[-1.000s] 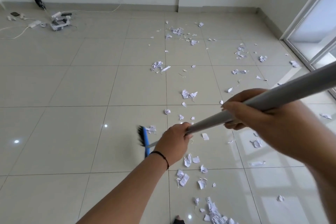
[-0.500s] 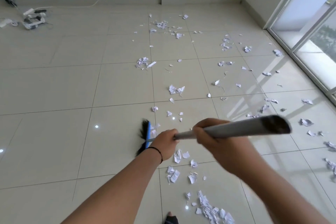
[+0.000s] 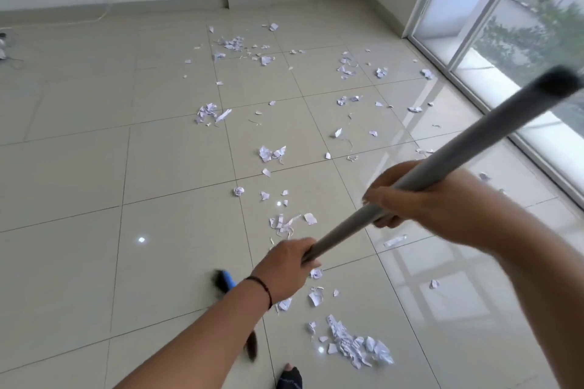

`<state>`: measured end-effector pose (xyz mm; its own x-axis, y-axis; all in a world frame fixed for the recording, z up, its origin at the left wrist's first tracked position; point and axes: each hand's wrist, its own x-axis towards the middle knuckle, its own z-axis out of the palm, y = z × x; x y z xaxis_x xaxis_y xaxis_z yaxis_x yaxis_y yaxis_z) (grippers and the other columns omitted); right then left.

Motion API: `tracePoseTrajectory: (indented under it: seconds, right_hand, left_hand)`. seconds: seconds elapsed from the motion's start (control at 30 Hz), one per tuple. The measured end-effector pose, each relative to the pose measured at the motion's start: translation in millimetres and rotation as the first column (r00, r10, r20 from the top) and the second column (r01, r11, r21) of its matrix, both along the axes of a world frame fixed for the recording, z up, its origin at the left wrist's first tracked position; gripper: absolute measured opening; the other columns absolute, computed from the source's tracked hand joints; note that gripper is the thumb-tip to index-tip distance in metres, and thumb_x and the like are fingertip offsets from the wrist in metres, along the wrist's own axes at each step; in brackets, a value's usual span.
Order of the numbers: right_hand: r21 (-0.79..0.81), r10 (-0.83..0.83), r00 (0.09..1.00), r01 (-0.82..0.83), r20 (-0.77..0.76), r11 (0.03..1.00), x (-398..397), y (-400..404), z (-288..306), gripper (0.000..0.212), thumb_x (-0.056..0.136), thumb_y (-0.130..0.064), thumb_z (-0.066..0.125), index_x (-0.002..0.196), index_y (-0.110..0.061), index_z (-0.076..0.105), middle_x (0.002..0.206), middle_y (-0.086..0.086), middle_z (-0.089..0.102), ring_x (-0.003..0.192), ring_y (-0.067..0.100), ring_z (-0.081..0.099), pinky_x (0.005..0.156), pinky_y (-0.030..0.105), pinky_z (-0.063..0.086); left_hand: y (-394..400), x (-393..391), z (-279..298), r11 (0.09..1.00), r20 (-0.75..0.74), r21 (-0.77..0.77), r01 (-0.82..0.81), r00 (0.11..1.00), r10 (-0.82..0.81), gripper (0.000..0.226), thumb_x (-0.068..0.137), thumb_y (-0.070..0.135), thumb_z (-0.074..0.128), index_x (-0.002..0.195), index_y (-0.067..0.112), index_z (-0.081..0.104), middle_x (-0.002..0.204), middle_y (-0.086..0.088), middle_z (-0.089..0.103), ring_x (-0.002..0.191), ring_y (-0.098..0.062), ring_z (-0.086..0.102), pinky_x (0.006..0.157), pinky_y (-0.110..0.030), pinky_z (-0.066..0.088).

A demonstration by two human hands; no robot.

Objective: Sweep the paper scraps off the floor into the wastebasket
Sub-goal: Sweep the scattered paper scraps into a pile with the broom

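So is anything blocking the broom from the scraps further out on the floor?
Nothing visible: open tile lies between the broom head and the scattered scraps. No wastebasket is in view.

Both hands, left hand (image 3: 286,268) and right hand (image 3: 420,199), grip the broom handle (image 3: 458,155); its blurred head (image 3: 226,281) seemingly near paper scraps (image 3: 354,343).

The broom head (image 3: 225,282) is set on the floor (image 3: 79,186), partly hidden behind the left forearm. Paper scraps (image 3: 271,153) are scattered beyond and right of it. A denser heap (image 3: 357,344) lies right of it, nearer. The window (image 3: 512,41) stands far right.
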<state>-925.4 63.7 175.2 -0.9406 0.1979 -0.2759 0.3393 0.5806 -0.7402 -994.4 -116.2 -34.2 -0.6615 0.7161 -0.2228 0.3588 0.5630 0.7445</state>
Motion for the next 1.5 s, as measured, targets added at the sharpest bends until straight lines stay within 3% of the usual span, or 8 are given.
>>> tracePoseTrajectory:
  seconds: [0.17,0.3,0.47,0.6,0.97,1.1,1.23,1.5]
  right_hand:
    - [0.065,0.036,0.999,-0.036,0.015,0.997,3,-6,-4,0.014,0.073,-0.034,0.062,0.08,-0.026,0.071,0.072,0.001,0.072,0.067,0.027,0.064,0.059,0.04,0.056]
    - [0.138,0.106,0.994,-0.1,-0.04,0.985,3,-6,5,0.01,0.076,-0.027,0.061,0.077,-0.019,0.067,0.071,0.007,0.064,0.047,0.008,0.045,0.045,0.017,0.038]
    - [0.278,0.093,0.984,-0.049,-0.149,0.959,5,4,34,0.012,0.074,-0.036,0.062,0.081,-0.03,0.069,0.064,-0.007,0.067,0.048,0.005,0.054,0.042,0.015,0.042]
    - [0.191,-0.029,0.98,0.068,-0.199,0.979,4,29,66,0.036,0.06,-0.051,0.056,0.089,-0.039,0.072,0.071,-0.009,0.075,0.064,0.009,0.071,0.054,0.035,0.057]
    - [-0.1,-0.206,0.964,0.191,-0.168,0.976,-56,-43,-12,0.014,0.075,-0.038,0.065,0.084,-0.031,0.073,0.07,0.0,0.075,0.07,0.023,0.072,0.076,0.05,0.059]
    - [-0.124,-0.204,0.968,0.186,-0.15,0.975,-107,-101,-59,0.009,0.086,-0.024,0.064,0.083,-0.032,0.068,0.075,0.007,0.071,0.065,0.024,0.065,0.063,0.038,0.053]
    - [-0.077,-0.106,0.985,0.096,-0.136,0.992,-162,-150,-82,0.016,0.089,-0.017,0.063,0.076,-0.025,0.068,0.059,-0.004,0.06,0.049,0.003,0.049,0.045,0.012,0.036]
    - [0.14,-0.135,0.987,0.146,-0.088,0.979,-221,-131,-23,0.015,0.086,-0.024,0.06,0.073,-0.024,0.066,0.063,-0.003,0.062,0.043,0.005,0.046,0.04,0.015,0.034]
  left_hand:
    - [15,21,-17,0.999,0.018,-0.005,-0.054,0.998,0.054,0.027,0.089,0.03,0.057,0.073,0.035,0.035,0.058,0.01,0.042,0.056,-0.009,0.04,0.056,-0.026,0.033]
    - [47,3,-6,0.993,-0.01,0.048,-0.104,0.994,0.104,0.011,0.09,0.021,0.056,0.082,0.022,0.048,0.069,0.002,0.047,0.069,-0.025,0.046,0.063,-0.032,0.039]
    - [78,-24,31,0.982,-0.113,0.163,-0.096,0.987,0.115,0.009,0.09,0.018,0.057,0.097,0.012,0.058,0.085,-0.012,0.063,0.08,-0.031,0.055,0.073,-0.037,0.046]
    - [81,-27,59,0.976,-0.231,0.215,-0.034,0.969,0.085,0.01,0.091,0.021,0.056,0.098,0.013,0.057,0.079,-0.01,0.062,0.072,-0.029,0.051,0.066,-0.035,0.044]
    - [-30,-86,7,0.994,-0.194,0.057,-0.093,0.976,0.103,0.008,0.09,0.018,0.052,0.093,0.025,0.054,0.079,0.01,0.048,0.071,-0.012,0.044,0.065,-0.02,0.032]
    - [-78,-147,-25,0.976,-0.176,-0.079,-0.201,0.967,0.185,0.01,0.091,0.015,0.051,0.087,0.023,0.05,0.08,0.01,0.045,0.075,-0.012,0.044,0.065,-0.022,0.031]
    - [-104,-212,-45,0.942,-0.102,-0.271,-0.197,0.979,0.175,0.028,0.091,0.009,0.043,0.069,0.023,0.036,0.079,0.004,0.048,0.074,-0.02,0.047,0.06,-0.026,0.031]
    - [-36,-271,-15,0.993,0.065,-0.081,0.086,0.995,-0.081,0.016,0.089,0.007,0.044,0.078,0.019,0.043,0.092,-0.015,0.059,0.086,-0.035,0.053,0.073,-0.037,0.042]
